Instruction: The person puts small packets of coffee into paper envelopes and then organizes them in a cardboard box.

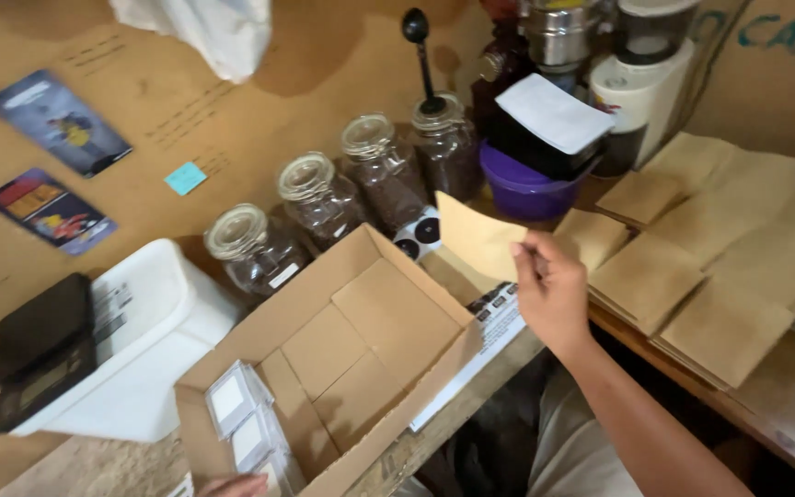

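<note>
Fingers (528, 260) of right hand (552, 294) pinched shut on brown paper pouch (476, 237), held above open cardboard box (361, 340).

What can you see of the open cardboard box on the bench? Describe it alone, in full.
The cardboard box is plain brown corrugated card, open at the top with flaps folded outward and its bottom flaps visible inside. It sits tilted at the bench edge, mostly empty. A few clear-wrapped white packets stand in its near left corner. The left hand is at its lower edge; a white bin sits to its left, glass jars behind it.
</note>
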